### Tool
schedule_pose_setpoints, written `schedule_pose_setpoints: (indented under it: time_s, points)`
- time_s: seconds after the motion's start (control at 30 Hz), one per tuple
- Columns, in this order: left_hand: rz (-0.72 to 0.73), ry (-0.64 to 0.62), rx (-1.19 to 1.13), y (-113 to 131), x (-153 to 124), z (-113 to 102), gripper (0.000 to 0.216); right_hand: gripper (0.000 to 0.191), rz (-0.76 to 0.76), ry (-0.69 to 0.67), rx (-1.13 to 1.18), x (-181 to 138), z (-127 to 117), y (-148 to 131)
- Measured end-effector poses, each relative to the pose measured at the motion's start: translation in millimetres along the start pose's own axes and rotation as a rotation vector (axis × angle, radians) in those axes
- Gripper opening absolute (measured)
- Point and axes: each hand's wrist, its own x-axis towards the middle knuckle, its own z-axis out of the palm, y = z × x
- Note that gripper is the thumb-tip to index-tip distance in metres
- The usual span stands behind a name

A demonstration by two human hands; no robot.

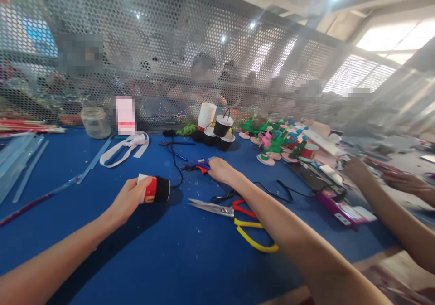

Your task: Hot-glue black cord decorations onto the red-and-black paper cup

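Observation:
My left hand (127, 200) is closed round a small paper cup (154, 189) lying on its side, white at the base with a red band and a black end. My right hand (221, 170) reaches forward and closes on a blue glue gun (199, 164) lying on the blue table (102, 160); its black cord trails away. Scissors with yellow and red handles (238, 219) lie open under my right forearm.
Finished black and white cups (220, 130) and a white cup stack (206, 114) stand at the back by the perforated screen. Coloured foam craft pieces (278, 142) crowd the right. Another person's hands (356, 169) work at the right. Glue sticks (20, 160), a jar (95, 122) and white ribbon (125, 148) lie left.

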Motion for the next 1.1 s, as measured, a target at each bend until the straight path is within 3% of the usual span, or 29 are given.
schedule_pose_setpoints:
  time_s: [0.17,0.37,0.43,0.5,0.57,0.63,0.8,0.93,1.1]
  points:
    - [0.028,0.112,-0.008,0,9,-12,0.024,0.016,0.069,0.030,0.025,-3,1,9]
    - [0.003,0.013,-0.053,-10,4,-3,0.026,0.024,0.109,0.113,0.151,-5,4,17]
    - [0.020,-0.031,-0.024,-12,2,0,0.028,0.027,0.112,0.174,0.312,-12,-2,16]
    - [0.013,-0.097,-0.008,-14,0,2,0.031,0.029,0.095,0.232,0.691,-25,-11,12]
    - [-0.004,-0.176,-0.005,-14,-1,2,0.032,0.024,0.018,0.169,1.013,-40,-22,5]
    - [0.002,-0.248,0.015,-15,0,1,0.032,0.018,-0.017,0.078,1.144,-54,-28,-5]
    - [0.086,-0.378,0.179,-17,-2,0,0.037,0.025,-0.089,-0.002,1.312,-69,-17,-31]
    - [0.211,-0.399,0.247,-14,-7,5,0.031,0.030,-0.077,-0.063,1.432,-69,3,-45]
    - [0.141,-0.425,0.274,-12,-8,6,0.030,0.037,-0.025,-0.067,1.497,-70,19,-56]
